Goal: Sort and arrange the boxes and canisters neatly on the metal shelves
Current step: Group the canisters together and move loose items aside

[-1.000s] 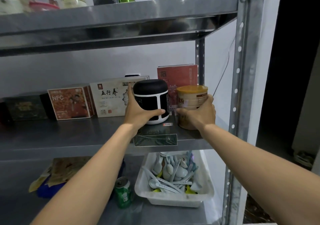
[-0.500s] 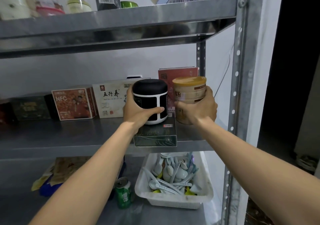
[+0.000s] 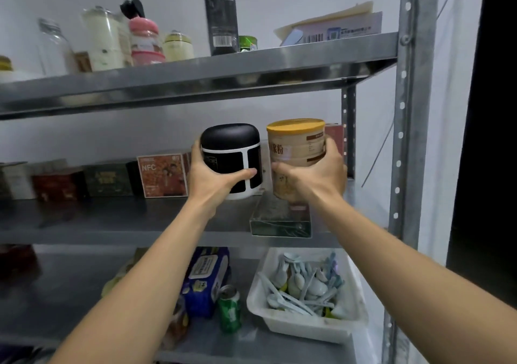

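Both of the person's hands are up at the middle shelf (image 3: 112, 223), each with a canister. I'll place everything from the flat dark-green box (image 3: 279, 221) that lies at the front edge of that shelf.

The left hand (image 3: 215, 179) grips a black canister (image 3: 230, 153) with white bands. Its thumb lies across the front and its fingers wrap round the far side. The canister is upright, above and to the left of the green box, and its white base is clear of the shelf.

The right hand (image 3: 316, 176) is clamped round a tan canister (image 3: 296, 145) with an orange lid, directly above the green box. The hand hides its base, so I cannot tell whether it touches the box. The two canisters are side by side, almost touching.

Behind the green box, against the wall, a red box (image 3: 334, 137) shows past the tan canister. Left of it, an orange box marked NFC (image 3: 163, 174) stands in a row of darker boxes.

Below the green box, a white tray (image 3: 307, 327) holds pale spoons, with a green can (image 3: 229, 312) and a blue pack (image 3: 205, 279) to its left. Above it, the top shelf (image 3: 195, 75) carries jars, a tall black carton and papers.
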{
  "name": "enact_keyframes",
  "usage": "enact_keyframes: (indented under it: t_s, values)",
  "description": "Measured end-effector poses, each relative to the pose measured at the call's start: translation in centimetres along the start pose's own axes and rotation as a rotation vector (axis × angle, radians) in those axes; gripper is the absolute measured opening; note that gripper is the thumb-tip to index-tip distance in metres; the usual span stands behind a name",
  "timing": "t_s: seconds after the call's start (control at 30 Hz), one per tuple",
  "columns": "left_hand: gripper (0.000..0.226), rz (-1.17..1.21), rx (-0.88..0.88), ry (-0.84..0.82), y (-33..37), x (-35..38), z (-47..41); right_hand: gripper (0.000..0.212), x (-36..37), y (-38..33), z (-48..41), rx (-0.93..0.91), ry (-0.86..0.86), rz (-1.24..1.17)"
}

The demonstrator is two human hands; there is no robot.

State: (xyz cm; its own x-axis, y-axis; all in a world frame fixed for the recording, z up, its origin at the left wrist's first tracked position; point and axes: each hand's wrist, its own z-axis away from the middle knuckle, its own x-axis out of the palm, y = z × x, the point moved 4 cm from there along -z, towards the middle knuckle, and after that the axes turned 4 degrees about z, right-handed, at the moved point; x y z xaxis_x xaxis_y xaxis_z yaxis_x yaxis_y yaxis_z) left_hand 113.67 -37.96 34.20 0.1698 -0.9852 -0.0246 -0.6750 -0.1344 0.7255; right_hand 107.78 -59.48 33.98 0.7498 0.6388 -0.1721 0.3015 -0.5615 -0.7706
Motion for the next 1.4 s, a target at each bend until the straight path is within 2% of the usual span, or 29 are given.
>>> enact_keyframes:
  t_s: [0.23, 0.3, 0.4, 0.57, 0.7, 1.07, 1.23, 1.4]
  values:
    - [0.116, -0.121, 0.023, 0.1, 1.8, -10.9, 3.4, 0.078, 2.7, -4.0, 5.3, -0.069, -0.113, -0.154]
    - [0.116, -0.161, 0.01, 0.145, 2.0, -14.1, 5.2, 0.082, 4.2, -4.9, 7.3, -0.075, -0.167, -0.207]
    - [0.116, -0.197, -0.026, 0.224, 1.9, -18.1, 8.2, 0.092, 6.4, -6.2, 10.7, -0.085, -0.248, -0.274]
    - [0.122, -0.299, -0.119, 0.346, 1.3, -24.5, 13.6, 0.092, 9.5, -7.2, 16.8, -0.077, -0.412, -0.368]
    - [0.118, -0.358, -0.167, 0.439, 1.3, -28.2, 19.1, 0.096, 10.9, -6.3, 22.2, -0.049, -0.566, -0.44]
    - [0.118, -0.515, -0.36, 0.658, 1.5, -31.0, 38.4, 0.102, 10.4, 1.0, 37.5, 0.043, -0.95, -0.511]
    - [0.115, -0.541, -0.421, 0.769, 2.5, -30.6, 45.2, 0.107, 9.5, 3.7, 42.0, 0.08, -1.042, -0.518]
    - [0.114, -0.552, -0.462, 0.858, 3.7, -29.6, 49.8, 0.101, 8.9, 5.2, 44.9, 0.066, -1.089, -0.553]
